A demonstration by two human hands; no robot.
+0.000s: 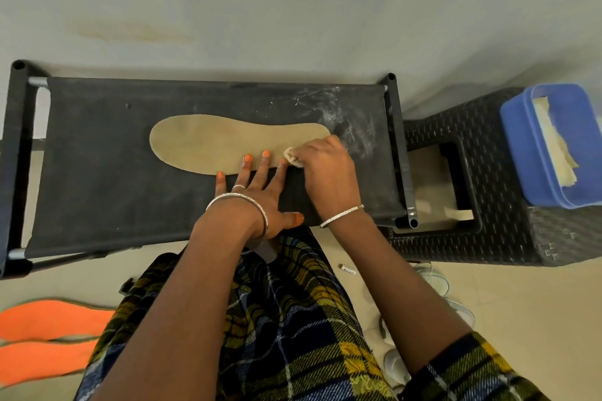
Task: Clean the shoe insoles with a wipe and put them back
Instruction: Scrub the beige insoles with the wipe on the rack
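Head view is showing a beige insole (228, 143) lying flat and lengthwise on the black fabric shelf (97, 172) of a low rack, with its rounded toe end pointing to the person's left. The left hand (260, 195) is lying open with its fingers spread and straight, the orange-nailed fingertips (248, 158) pressing on the insole's near edge while the palm is resting on the shelf; its grip is holding nothing. The right hand (329, 169) is sitting over the insole's right end, its grip curled tight around a small wadded wipe (290, 155) that is touching the insole just beside the left hand's index finger. White dusty smears are showing on the shelf near that end. Two orange insoles (49, 322) are lying side by side on the floor (521, 319) at the lower left, well apart from the beige one. To the right of the rack, a blue container (521, 146) holding pale folded wipes (553, 143) is sitting on a black woven stool (488, 238). White shoes (435, 280) are lying on the floor near the person's right arm.
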